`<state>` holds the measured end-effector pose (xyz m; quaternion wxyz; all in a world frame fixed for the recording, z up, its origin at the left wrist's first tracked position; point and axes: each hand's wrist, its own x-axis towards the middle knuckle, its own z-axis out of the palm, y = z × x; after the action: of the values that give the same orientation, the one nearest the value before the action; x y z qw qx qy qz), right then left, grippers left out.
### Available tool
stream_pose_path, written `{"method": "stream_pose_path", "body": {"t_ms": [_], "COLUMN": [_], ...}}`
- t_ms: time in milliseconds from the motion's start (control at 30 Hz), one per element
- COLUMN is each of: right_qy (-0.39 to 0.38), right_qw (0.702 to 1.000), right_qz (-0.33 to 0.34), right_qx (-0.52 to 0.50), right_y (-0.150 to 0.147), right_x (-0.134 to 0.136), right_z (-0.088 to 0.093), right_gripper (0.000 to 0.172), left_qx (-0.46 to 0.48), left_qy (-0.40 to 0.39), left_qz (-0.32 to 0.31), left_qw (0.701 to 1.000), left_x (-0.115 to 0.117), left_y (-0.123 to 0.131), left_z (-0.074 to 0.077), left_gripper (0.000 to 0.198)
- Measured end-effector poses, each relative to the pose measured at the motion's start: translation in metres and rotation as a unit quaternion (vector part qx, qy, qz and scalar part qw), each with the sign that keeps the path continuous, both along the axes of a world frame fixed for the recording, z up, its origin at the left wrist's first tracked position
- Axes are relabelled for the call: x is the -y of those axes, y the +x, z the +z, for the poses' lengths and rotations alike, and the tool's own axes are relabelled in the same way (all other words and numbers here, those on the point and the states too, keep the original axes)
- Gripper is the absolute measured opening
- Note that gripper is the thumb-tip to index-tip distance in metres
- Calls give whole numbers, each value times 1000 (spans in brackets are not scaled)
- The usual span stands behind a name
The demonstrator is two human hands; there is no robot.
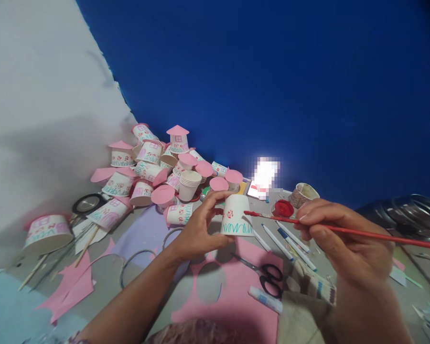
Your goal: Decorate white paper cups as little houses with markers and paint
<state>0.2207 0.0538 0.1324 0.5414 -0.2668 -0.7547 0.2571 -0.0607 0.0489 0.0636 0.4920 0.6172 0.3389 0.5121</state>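
Note:
My left hand (197,228) grips an upturned white paper cup (236,215) that bears red flowers and green grass lines. My right hand (338,239) pinches a thin red paintbrush (361,232), whose tip reaches the cup's right side. Both hands hover above a pink paper sheet (236,291) with round holes cut out of it.
A heap of decorated cups with pink roofs (154,165) lies at the left, with a stack of plain cups (189,184). Black scissors (265,276), a glue stick (265,299), several markers (286,241), a red paint lid (283,208) and a tape roll (304,193) lie around.

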Motion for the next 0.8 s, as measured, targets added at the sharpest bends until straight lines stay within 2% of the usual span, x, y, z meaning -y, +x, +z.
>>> {"method": "stream_pose_path", "body": {"t_ms": [333,800], "right_qy": [65,55], "right_qw": [992,988], "right_qz": [45,59], "right_qx": [98,133], "right_y": [6,3], "right_x": [1,4], "right_z": [16,21], "right_gripper": [27,26], "left_qx": [0,-30], "left_qy": [4,18], "left_qz": [-1,-1], "left_qw": [1000,999], "left_x": [1,6], "left_y": [-2,-3], "left_z": [1,5], "left_gripper": [77,82]}}
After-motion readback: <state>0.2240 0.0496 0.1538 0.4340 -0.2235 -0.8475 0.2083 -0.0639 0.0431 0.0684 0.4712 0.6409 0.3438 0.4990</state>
